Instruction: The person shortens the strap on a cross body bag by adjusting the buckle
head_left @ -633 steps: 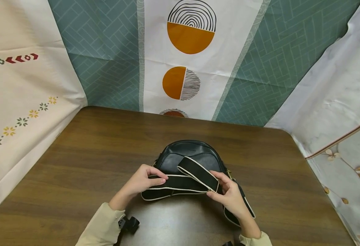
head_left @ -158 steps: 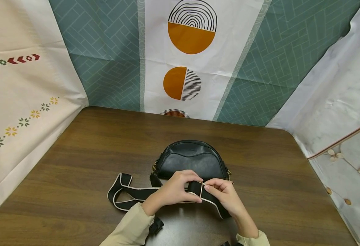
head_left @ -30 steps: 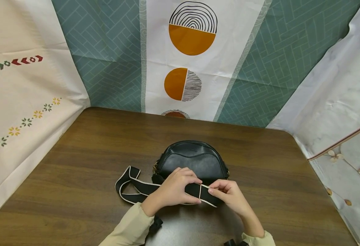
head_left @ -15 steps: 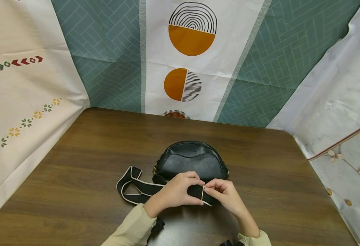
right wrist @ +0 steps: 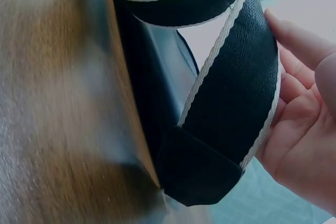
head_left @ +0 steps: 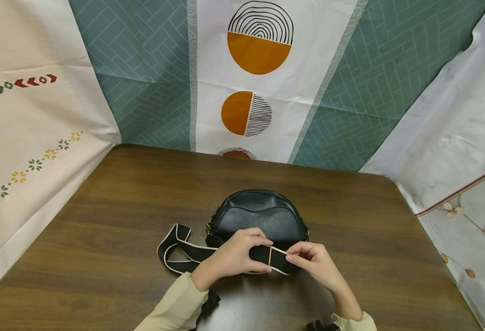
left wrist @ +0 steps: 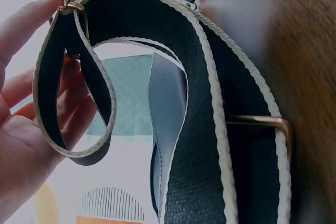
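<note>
A black half-round leather handbag [head_left: 259,218] stands on the table in the head view, with both hands in front of it. Its black strap [head_left: 197,252] has cream edging and lies in a loop to the left. My left hand [head_left: 238,255] grips the strap at a thin gold slide buckle [head_left: 270,256], thumb below and fingers above. Just right of the buckle, my right hand [head_left: 314,263] pinches the strap's upper edge between thumb and fingers. The left wrist view shows a small strap loop [left wrist: 107,98] hanging below the buckle, beside the left palm.
The brown wooden table [head_left: 122,197] stretches around the bag. Another gold-coloured metal fitting [left wrist: 283,124] sits on the strap in the left wrist view. Patterned cloths hang behind the table [head_left: 151,92] and along both sides.
Over the last half second, my right hand has shifted slightly right, away from the buckle, showing more strap between. Since the oldest frame, the left hand has moved to the buckle and a strap loop lies leftward.
</note>
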Demonstrator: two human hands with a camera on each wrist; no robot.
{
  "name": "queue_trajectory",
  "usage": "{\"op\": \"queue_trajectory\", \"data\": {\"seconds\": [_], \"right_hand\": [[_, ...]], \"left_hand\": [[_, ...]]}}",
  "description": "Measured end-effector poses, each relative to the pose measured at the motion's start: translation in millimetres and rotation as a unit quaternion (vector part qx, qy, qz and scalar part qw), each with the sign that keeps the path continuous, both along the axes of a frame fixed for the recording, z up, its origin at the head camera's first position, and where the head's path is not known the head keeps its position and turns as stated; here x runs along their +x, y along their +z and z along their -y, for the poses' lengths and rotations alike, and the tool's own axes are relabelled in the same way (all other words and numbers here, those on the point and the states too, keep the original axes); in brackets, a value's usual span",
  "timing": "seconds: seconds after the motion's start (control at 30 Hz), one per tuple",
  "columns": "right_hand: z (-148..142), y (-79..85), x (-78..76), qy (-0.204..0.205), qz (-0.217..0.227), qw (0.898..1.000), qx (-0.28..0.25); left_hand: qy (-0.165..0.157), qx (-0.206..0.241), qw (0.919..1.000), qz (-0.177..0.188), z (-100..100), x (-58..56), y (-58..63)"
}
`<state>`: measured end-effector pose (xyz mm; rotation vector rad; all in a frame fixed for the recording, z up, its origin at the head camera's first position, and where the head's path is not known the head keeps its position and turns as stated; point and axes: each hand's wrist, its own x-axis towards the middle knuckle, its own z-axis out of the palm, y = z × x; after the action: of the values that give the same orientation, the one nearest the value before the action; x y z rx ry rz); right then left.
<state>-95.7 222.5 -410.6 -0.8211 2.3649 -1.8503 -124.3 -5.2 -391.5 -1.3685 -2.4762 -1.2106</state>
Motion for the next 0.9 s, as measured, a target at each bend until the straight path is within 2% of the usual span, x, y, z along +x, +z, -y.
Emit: {"op": "queue_trajectory", "data": {"seconds": [0.2,0.4,0.67,0.9], "right_hand": [[5,-2.4,-1.5,0.008,-0.031,0.999,-0.019],[16,-2.2,-1.9,-0.008,-0.041,0.999,-0.016],[21,-2.0,-2.3,-0.026,-0.039,0.999,-0.007],[12,0.6,-3.3,0.0,-0.013,1.0,-0.006]], "left_hand": [[-0.007,-0.003,0.9999,0.011,-2,0.9,0.0],[-0.012,0.007,0.9999,0.004,-6,2.9,-2.7],[-0.011,0.022,0.9997,-0.002,-9,3.5,-5.1],[-0.014,0.025,0.9991,-0.032,-7,1.8,-3.8]]}}
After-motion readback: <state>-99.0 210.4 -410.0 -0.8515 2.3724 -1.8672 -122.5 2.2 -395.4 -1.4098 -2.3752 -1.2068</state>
